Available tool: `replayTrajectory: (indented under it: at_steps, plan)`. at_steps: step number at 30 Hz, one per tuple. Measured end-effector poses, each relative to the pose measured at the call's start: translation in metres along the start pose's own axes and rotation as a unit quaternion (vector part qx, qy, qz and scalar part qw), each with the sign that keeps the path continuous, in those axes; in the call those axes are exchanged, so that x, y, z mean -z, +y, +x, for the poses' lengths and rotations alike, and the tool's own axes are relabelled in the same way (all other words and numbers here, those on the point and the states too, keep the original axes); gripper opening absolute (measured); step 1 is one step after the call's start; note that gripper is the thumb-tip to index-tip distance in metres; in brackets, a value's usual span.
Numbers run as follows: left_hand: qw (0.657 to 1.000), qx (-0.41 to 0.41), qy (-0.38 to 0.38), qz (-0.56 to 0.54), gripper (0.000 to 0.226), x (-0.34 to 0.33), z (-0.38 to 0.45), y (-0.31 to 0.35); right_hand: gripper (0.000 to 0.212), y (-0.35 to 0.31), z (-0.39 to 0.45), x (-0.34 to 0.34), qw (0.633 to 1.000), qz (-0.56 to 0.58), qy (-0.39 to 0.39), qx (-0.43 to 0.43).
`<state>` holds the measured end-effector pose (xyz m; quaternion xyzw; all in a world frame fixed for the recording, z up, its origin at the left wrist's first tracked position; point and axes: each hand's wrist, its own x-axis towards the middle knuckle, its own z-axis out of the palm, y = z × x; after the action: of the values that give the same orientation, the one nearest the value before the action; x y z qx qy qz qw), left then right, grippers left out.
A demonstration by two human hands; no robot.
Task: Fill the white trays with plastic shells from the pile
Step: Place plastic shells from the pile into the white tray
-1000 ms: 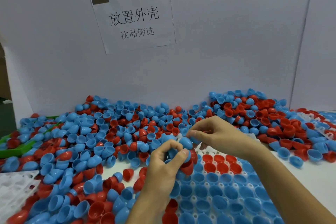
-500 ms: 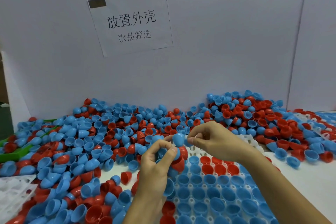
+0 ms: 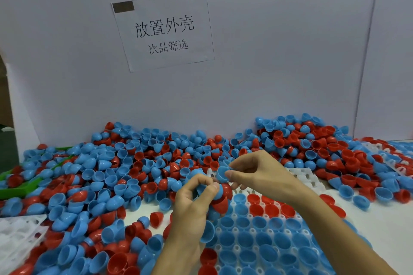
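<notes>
Your right hand (image 3: 257, 174) is pinching one blue shell (image 3: 222, 173) by its rim, thumb and forefinger, just above the far edge of the white tray (image 3: 301, 177). Your left hand (image 3: 194, 203) is curling its fingers round a small clutch of shells (image 3: 220, 202) — red and blue, nested. The pile (image 3: 134, 163) is lying across the table (image 3: 380, 225), left and far of the tray; most near cells are already filled. The shells are looking light, thin and slick — I'd take each by the rim, open side up, and seat it gently so neighbours aren't popping out.
</notes>
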<state>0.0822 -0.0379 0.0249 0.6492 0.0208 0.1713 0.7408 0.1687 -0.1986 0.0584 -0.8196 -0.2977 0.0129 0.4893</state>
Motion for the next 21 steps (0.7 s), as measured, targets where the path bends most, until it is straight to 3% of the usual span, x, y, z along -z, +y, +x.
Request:
replayTrajectory:
  at_steps: [3, 6, 9, 15, 21]
  plan:
    - [1.000, 0.003, -0.001, -0.001, 0.022, 0.000, -0.001, 0.004, 0.014, 0.004, 0.004, -0.003, 0.999, -0.028, 0.017, -0.019]
    - [1.000, 0.004, 0.019, -0.018, 0.032, 0.008, 0.003, 0.002, 0.002, 0.006, 0.009, -0.006, 0.997, -0.051, 0.048, -0.031]
    - [0.997, 0.016, 0.057, -0.050, 0.033, 0.018, 0.010, 0.000, 0.013, 0.008, 0.020, -0.007, 0.988, -0.131, 0.078, -0.038]
    - [0.990, 0.016, 0.092, -0.104, 0.035, 0.029, 0.017, 0.001, 0.011, 0.002, 0.056, -0.010, 0.974, -0.220, 0.013, -0.048]
    - [0.989, 0.025, 0.097, -0.109, 0.036, 0.032, 0.018, 0.002, 0.012, 0.006, 0.086, -0.041, 0.920, -0.371, -0.094, -0.080]
